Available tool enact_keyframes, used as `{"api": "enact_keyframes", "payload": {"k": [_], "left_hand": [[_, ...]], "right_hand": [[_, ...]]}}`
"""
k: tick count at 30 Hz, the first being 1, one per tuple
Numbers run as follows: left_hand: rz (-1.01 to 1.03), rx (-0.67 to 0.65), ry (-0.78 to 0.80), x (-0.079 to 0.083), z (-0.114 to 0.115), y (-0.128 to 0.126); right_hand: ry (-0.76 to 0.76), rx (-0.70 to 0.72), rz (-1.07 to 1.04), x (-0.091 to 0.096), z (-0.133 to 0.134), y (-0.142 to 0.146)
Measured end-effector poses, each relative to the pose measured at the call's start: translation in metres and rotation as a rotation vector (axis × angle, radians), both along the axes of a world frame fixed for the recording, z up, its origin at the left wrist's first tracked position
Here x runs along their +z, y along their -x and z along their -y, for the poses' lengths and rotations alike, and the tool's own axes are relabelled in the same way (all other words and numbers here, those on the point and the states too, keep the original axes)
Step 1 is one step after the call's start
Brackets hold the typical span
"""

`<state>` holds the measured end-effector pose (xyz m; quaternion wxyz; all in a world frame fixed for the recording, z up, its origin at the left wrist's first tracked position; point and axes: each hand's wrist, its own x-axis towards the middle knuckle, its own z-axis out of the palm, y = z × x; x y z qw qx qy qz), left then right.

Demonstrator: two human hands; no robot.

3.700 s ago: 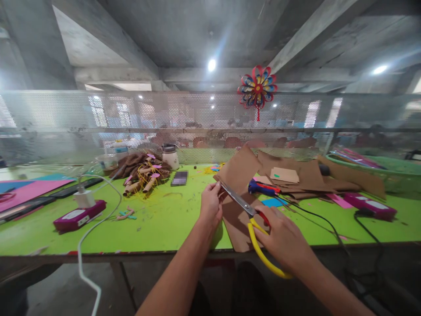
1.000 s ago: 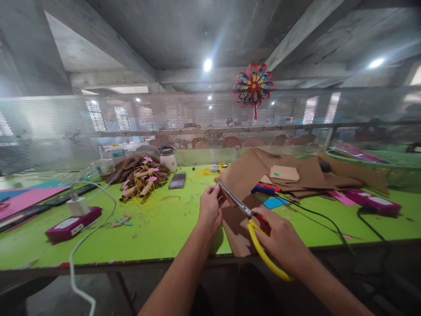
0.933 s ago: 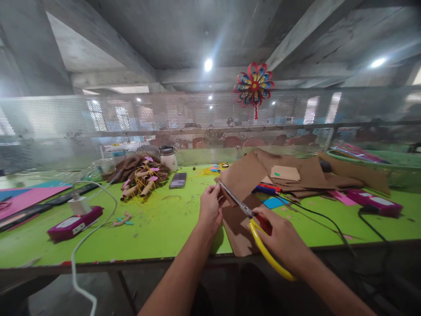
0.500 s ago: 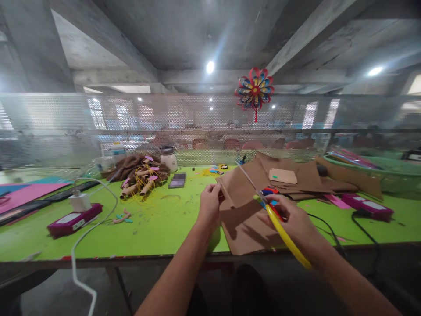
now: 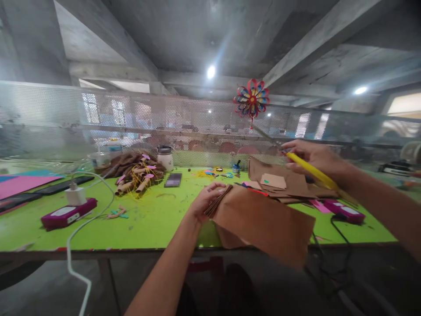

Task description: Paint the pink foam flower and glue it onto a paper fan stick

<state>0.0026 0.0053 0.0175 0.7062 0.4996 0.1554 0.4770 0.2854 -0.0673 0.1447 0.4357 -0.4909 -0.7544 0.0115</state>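
Note:
My left hand [image 5: 210,199] grips a wad of folded layers at one end of a brown paper sheet [image 5: 263,219], just above the table's front edge. The sheet's loose part spreads out to the right and tilts down over the edge. Raised on the right, my right hand [image 5: 307,156] holds long scissors with yellow handles [image 5: 312,170]. Their thin metal blade points up and left, blurred, well apart from the paper. Behind the sheet a red-handled tool [image 5: 258,192] lies partly hidden.
More brown paper [image 5: 292,182] with a small tan card stack [image 5: 273,181] lies at the back right. Purple power strips [image 5: 344,210] [image 5: 69,213] sit at both sides with loose cables. Paper rolls [image 5: 144,184], a phone [image 5: 173,180] and a jar [image 5: 165,159] stand leftward.
My right hand has lifted the scissors up and right, away from the paper. My left hand now holds bunched folds, and the sheet has swung out to the right.

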Motion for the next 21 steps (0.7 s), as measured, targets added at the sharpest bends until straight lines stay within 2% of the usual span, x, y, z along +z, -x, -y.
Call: {"api": "enact_keyframes", "payload": {"k": [4,7,11,14,16,17,21], "left_hand": [[-0.003,-0.185,-0.037,0.001,0.005,0.002],[-0.04,-0.229,-0.049,0.001,0.007,0.003],[-0.055,-0.23,-0.077,-0.001,0.004,0.003],[-0.021,-0.229,-0.104,-0.003,0.0,0.003],[-0.037,-0.207,-0.101,-0.003,-0.002,0.003],[-0.062,-0.186,-0.087,-0.003,-0.002,0.003],[-0.223,-0.038,-0.015,-0.002,-0.003,0.0]], "right_hand": [[0.263,0.283,-0.024,-0.019,-0.018,0.022],[0.397,0.497,-0.112,-0.037,-0.023,0.053],[0.463,0.721,-0.152,-0.054,-0.028,0.082],[0.474,0.798,-0.173,-0.067,-0.038,0.088],[0.458,0.745,-0.23,-0.077,-0.051,0.086],[0.444,0.667,-0.259,-0.082,-0.058,0.084],[0.391,0.11,-0.245,-0.1,-0.095,0.063]]}}
